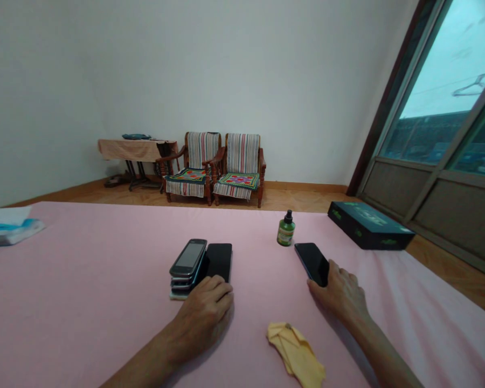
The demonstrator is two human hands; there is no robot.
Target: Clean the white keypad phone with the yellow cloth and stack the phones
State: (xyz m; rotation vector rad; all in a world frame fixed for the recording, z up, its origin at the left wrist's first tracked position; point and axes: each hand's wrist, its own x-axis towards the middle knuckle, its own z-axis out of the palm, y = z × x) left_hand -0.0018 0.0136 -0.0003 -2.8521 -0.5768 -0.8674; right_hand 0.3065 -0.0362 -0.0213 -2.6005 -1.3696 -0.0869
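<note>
My left hand (207, 312) has its fingers curled over the near end of a black smartphone (219, 257), which lies flat on the pink cloth (105, 269). Touching or close beside that phone on its left is a stack of several phones (189, 257), topped by an older one with a grey screen. On the right, my right hand (343, 291) grips the near end of another dark smartphone (313, 263) between thumb and fingers. A crumpled yellow cloth (295, 353) lies between my forearms.
A green bottle with a black cap (285, 230) stands beyond the right phone. Farther right sits a black box (367, 225) with green print. White and blue packets (8, 226) lie at the left edge. Two wooden armchairs (242, 161) and a draped table (137, 149) are by the wall.
</note>
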